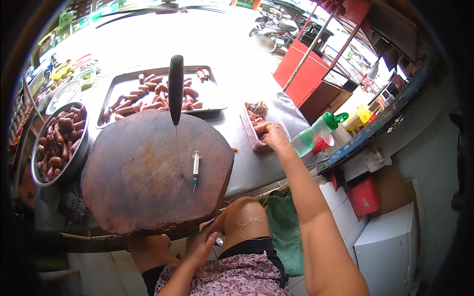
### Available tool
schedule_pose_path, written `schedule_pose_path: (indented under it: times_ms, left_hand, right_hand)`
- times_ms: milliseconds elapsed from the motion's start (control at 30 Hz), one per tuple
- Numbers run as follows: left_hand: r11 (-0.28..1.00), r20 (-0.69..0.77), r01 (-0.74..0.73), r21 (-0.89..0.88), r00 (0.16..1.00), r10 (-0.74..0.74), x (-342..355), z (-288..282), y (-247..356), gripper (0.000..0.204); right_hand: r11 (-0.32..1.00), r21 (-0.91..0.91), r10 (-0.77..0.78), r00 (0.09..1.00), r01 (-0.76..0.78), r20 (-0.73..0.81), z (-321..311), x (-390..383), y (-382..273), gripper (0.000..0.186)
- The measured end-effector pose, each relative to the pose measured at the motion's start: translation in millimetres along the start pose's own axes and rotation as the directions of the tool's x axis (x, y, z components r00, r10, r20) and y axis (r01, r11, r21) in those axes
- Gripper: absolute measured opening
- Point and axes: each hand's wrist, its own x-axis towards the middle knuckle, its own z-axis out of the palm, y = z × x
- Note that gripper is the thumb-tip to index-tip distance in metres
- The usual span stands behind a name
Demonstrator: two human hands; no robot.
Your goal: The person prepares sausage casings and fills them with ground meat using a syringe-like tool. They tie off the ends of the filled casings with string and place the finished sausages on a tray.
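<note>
My right hand (274, 135) reaches into a clear plastic container (255, 144), its fingers bunched in the chopped red meat (258, 123). Low near my lap, my left hand (198, 249) is closed around a shiny metal piece (219, 240); only its end shows, so its kind is unclear. Between me and the metal table lies a thick round chopping block (148, 172). A knife (176, 89) with a black handle stands upright, its thin blade's tip on the block. Beside it rests a small syringe (196, 167) with a needle. Loose white string (249, 221) lies over my knee.
A metal tray (219, 101) of sausages sits behind the block, and a steel basin (79, 160) heaped with sausages stands at left. Right of the container are a green-capped bottle (316, 134) and a red cup (323, 143). A green cloth (284, 232) hangs below the table.
</note>
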Motion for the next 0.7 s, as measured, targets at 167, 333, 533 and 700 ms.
schedule_pose_path:
  times_ms: [167, 333, 533, 700]
  left_hand:
    - [1.000, -0.020, 0.015, 0.011, 1.000, -0.015, -1, -3, -3, 0.046]
    - [1.000, -0.015, -0.011, 0.016, 1.000, 0.011, -1, 0, -11, 0.045]
    - [0.988, -0.087, -0.112, 0.102, 0.989, 0.122, 0, 9, -20, 0.052]
    - [0.985, -0.046, -0.035, -0.168, 0.999, 0.028, 0, 12, -20, 0.055]
  right_hand:
    - [0.927, 0.168, 0.285, 0.921, -0.335, 0.265, -15, 10, 4, 0.028]
    - [0.392, 0.749, 0.412, 0.830, -0.533, 0.375, -35, -1, 37, 0.009]
    - [-0.248, 0.919, 0.536, 0.747, -0.307, 0.394, -30, -15, 52, 0.011]
    - [-0.182, 0.933, 0.390, 0.849, -0.309, 0.357, -55, -36, 18, 0.014]
